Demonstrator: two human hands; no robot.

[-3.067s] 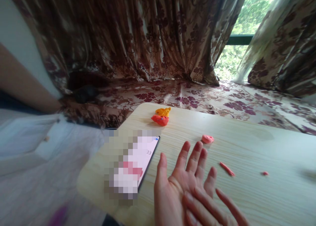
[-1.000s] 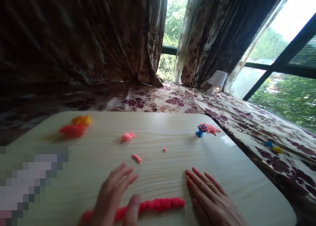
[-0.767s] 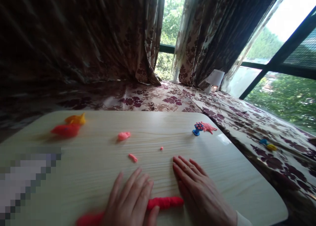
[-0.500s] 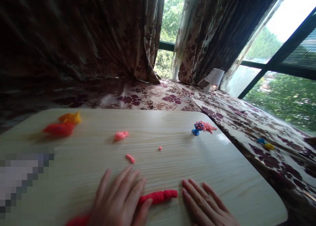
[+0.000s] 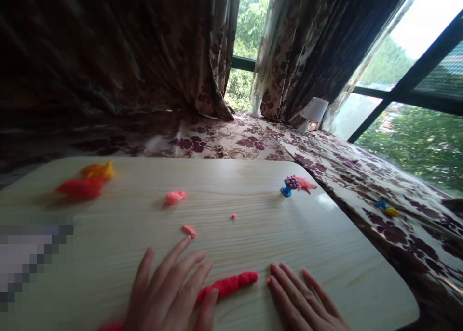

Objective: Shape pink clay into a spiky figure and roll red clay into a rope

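Observation:
A red roll of modelling clay [image 5: 235, 284] lies on the pale wooden table [image 5: 231, 246]. My left hand [image 5: 170, 290] rests over its left end, fingers spread and the thumb against the roll's near side. More red clay [image 5: 112, 327] shows at the lower left, partly hidden by that hand. To the right of the roll, my right hand [image 5: 304, 297] lies flat on the tabletop with its fingers stretched out. At its index fingertip a tiny orange bit [image 5: 268, 280] peeks out; the rest is hidden.
Beyond my hands lie a short pink clay piece [image 5: 188, 231], a pink lump [image 5: 175, 197] and a tiny pink ball [image 5: 233, 216]. Red [image 5: 81, 188] and yellow clay shapes [image 5: 101, 170] sit far left. A blue dotted figure [image 5: 288, 186] stands by a pink spiky piece [image 5: 306, 184].
The red roll has tilted, its right end shifting slightly away from me. My left fingers have spread wider. An orange bit now shows beside my right index fingertip.

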